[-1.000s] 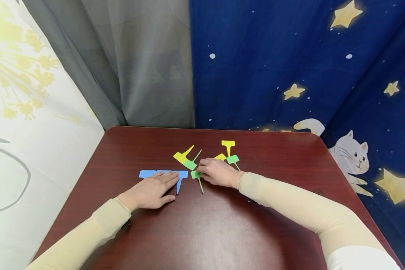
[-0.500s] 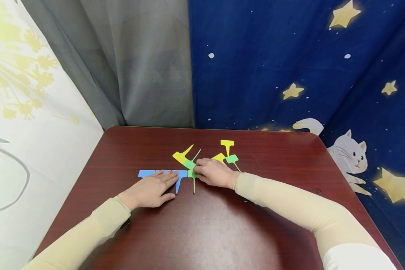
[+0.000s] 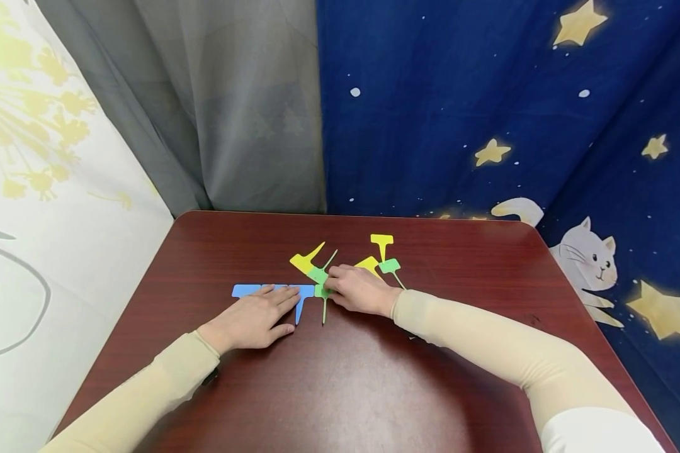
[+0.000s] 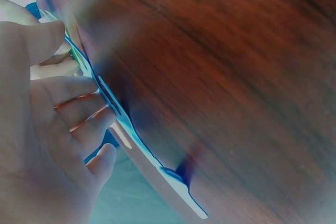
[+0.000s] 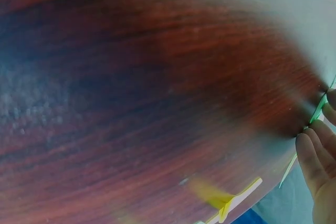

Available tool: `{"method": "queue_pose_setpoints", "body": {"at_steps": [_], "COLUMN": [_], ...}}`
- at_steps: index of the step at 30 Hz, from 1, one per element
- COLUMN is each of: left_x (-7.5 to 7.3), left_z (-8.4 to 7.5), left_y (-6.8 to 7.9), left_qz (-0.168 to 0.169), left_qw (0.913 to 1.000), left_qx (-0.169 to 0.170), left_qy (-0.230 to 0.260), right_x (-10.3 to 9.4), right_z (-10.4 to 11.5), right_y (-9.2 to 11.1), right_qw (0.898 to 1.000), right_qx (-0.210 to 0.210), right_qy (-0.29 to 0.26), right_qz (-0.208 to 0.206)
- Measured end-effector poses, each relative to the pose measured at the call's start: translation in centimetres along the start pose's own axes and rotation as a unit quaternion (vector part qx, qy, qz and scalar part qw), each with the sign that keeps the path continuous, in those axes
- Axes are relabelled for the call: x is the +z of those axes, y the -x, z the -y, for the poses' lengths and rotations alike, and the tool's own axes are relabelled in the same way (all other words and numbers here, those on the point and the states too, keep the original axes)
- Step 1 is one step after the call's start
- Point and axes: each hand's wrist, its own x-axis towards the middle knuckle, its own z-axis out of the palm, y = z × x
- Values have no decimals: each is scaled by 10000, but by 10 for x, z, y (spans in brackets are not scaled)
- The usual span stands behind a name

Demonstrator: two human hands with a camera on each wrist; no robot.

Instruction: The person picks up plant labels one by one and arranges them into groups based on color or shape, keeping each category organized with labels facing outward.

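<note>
My left hand (image 3: 255, 319) lies flat with straight fingers over a row of blue T-shaped plant labels (image 3: 303, 292), laid edge to edge. In the left wrist view its fingertips rest right on the blue strip (image 4: 139, 139). My right hand (image 3: 361, 290) pinches a green T-shaped plant label (image 3: 319, 291) between bent fingers and thumb. That label's left edge meets the right end of the blue row, its stem pointing toward me; its right part is hidden by the fingers. The right wrist view shows the fingertips at the green label's edge (image 5: 318, 110).
Behind the row, a yellow label (image 3: 301, 263) touches another green label (image 3: 317, 275). Further right lie two yellow labels, one upright in view (image 3: 382, 240) and one partly behind the right hand (image 3: 368, 263), beside a green one (image 3: 389, 266). Everything lies on a dark red table (image 3: 340, 390).
My right hand has slid the green label left and straightened it, closing the gap to the blue row. Over the last half second it barely moves. The left hand stays in place.
</note>
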Motion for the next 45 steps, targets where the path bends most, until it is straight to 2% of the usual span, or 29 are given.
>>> {"method": "queue_pose_setpoints", "body": {"at_steps": [7,12,19,23,33,40,45], "left_x": [2,2,-4,-4,-2,2,4], "left_z": [0,-1,-8,-15,-22,-23,-24], "left_y": [0,0,-5,-13,-29,-35,-36], "left_qz": [-120,-125,-374,-310,40,117,129], "left_qw": [9999,9999,9990,9986,9985,9981,9978], "left_qx": [10,101,246,424,541,596,656], "left_qy": [24,-2,-47,-26,75,30,-39], "right_x": [0,-6,-14,-14,-7,-7,-4], "right_z": [0,-2,-16,-24,-39,-42,-42], "right_y": [1,1,-7,-16,-36,-42,-42], "right_qw": [10000,9998,9994,9996,9967,9883,9861], "right_qx": [22,124,113,23,-40,-168,-257], "right_qy": [30,-23,49,66,813,1443,1570], "right_qz": [0,-152,-321,-278,6,465,486]}}
